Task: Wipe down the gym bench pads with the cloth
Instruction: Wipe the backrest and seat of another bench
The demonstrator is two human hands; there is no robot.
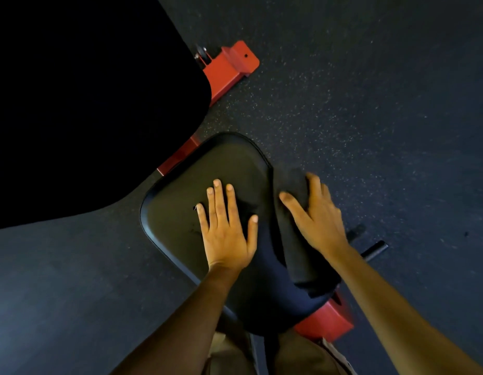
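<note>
We take the black, rounded vinyl seat pad (181,190) of the bench as our landmark. The left hand (225,239) lies flat on the middle of the seat pad, palm down, with its 4 fingers straight and slightly fanned and the thumb spread to the side; it holds nothing.

The dark grey cloth (294,244) is draped along the right edge of the seat pad, hanging over its side. The right hand (318,220) rests on top of the cloth at its far end. Its thumb lies stretched across the fabric towards the pad's centre, and its fingers curl down over the cloth's outer side, where we lose sight of most of them.

Beyond the seat pad to the left rises the large black back pad (86,104), deep in shadow. A red painted steel frame (229,69) shows beyond the seat pad and again under its near right corner. A short black bar (374,250) sticks out to the right of the seat pad. Under it all lies speckled dark rubber floor (370,104).
</note>
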